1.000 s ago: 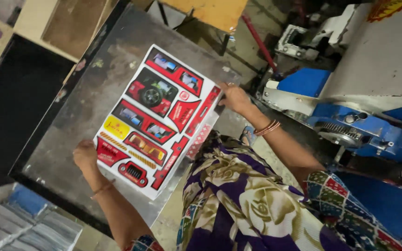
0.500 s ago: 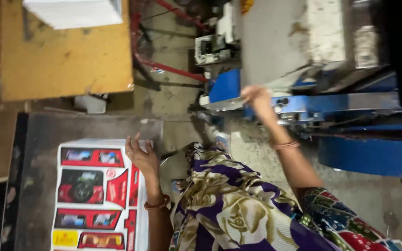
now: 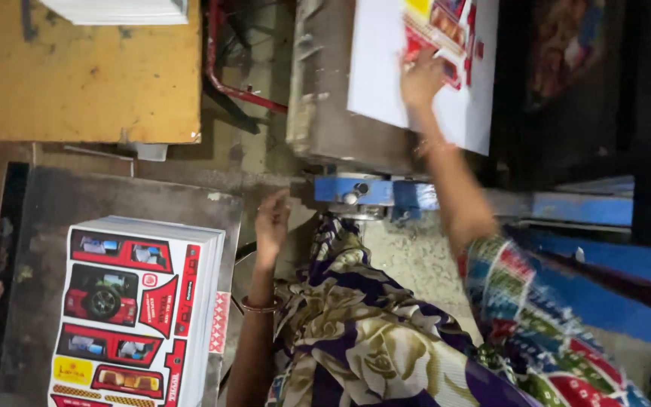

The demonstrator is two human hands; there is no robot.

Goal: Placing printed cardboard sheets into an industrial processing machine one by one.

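Note:
My right hand reaches up to a grey machine bed, where a white sheet lies. Its fingers curl on a red and yellow printed sheet with toy car pictures that sits on top of the white one. My left hand hangs with spread fingers and holds nothing. It is just off the right edge of a dark metal table. On that table a thick stack of the same printed sheets lies to the left of this hand.
A blue machine frame runs below the bed and off to the right. A yellow wooden board at the upper left carries a pile of white paper. A red metal pipe stands between the board and the machine.
My left hand has come off the stack on the table. My right hand has risen from the blue frame to the printed sheet on the machine bed. The view has swung right.

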